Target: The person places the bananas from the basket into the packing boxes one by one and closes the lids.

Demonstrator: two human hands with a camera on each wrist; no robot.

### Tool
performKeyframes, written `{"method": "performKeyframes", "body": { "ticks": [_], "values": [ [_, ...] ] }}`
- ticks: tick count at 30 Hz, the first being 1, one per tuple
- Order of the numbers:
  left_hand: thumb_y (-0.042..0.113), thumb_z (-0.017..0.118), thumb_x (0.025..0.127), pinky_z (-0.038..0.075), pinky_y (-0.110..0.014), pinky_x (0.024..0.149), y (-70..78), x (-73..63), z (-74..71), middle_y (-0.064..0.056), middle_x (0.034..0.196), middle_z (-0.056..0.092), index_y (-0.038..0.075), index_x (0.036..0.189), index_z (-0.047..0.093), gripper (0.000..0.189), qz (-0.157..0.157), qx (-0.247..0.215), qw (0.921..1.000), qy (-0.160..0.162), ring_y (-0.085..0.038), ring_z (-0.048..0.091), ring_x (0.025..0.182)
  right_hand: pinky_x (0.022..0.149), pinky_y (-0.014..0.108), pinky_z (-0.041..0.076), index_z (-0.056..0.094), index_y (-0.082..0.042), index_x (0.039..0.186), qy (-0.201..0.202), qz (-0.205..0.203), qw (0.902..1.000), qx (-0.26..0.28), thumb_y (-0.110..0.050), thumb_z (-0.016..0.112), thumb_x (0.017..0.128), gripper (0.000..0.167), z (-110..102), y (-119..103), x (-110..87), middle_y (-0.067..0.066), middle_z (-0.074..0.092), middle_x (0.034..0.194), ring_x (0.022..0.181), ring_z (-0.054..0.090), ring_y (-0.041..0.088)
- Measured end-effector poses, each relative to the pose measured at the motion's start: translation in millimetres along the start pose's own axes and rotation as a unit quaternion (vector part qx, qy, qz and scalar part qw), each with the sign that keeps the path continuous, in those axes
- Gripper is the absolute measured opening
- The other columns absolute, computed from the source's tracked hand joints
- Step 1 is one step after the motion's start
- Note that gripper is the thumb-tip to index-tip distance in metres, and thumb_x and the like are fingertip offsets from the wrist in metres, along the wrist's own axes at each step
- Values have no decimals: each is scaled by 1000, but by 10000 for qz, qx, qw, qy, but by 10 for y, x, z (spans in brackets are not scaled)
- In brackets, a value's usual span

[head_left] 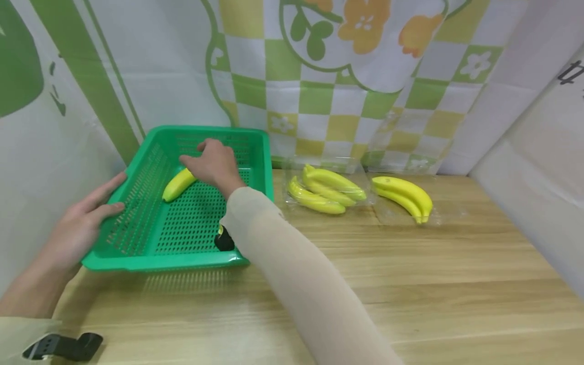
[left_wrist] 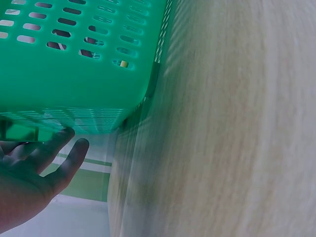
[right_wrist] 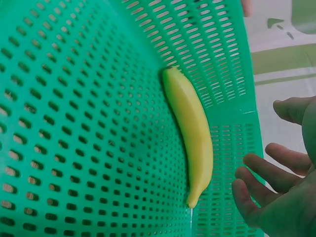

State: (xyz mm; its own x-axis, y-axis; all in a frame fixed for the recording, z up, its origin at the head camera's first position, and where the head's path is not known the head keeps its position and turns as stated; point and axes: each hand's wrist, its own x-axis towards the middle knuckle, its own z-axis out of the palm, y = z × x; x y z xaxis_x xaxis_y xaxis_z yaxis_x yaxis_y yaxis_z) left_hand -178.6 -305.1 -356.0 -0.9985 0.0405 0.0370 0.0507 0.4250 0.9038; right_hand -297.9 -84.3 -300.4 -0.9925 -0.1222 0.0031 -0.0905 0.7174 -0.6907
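Note:
A green plastic basket (head_left: 173,262) with perforated walls stands on the left of the table. My left hand (head_left: 82,228) grips its left rim, the thumb over the edge and the other fingers along the outside. One yellow banana (head_left: 179,184) lies inside the basket, against the wall. My right hand (head_left: 213,163) is over the basket, its fingers spread and holding nothing. In the right wrist view the whole banana (right_wrist: 190,133) shows, and the right-hand fingers (right_wrist: 266,173) are apart from it.
Right of the basket, several bananas (head_left: 324,190) lie in a clear plastic box (head_left: 292,165). Farther right, two bananas (head_left: 403,195) lie side by side, partly over clear plastic. A patterned cloth (head_left: 328,101) hangs behind the wooden table (head_left: 410,294).

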Motion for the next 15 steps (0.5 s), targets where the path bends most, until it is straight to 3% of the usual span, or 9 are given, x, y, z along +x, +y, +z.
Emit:
{"method": "performKeyframes", "body": {
  "ticks": [8,15],
  "values": [
    [34,40,116,-17,-65,128,3,7,2,21,175,3,33,171,17,59,42,23,10000,-24,-32,-16,164,92,29,58,65,-20,145,-85,27,10000,7,-50,72,100,55,66,48,0,-5,70,139,128,64,17],
    [34,41,116,-17,-64,128,-5,9,-6,23,174,5,33,171,17,59,80,8,10000,-20,-31,-15,164,87,26,57,64,-20,146,-163,-2,9998,-122,-51,71,100,57,100,71,16,-4,71,137,121,66,15]
  ]
}}
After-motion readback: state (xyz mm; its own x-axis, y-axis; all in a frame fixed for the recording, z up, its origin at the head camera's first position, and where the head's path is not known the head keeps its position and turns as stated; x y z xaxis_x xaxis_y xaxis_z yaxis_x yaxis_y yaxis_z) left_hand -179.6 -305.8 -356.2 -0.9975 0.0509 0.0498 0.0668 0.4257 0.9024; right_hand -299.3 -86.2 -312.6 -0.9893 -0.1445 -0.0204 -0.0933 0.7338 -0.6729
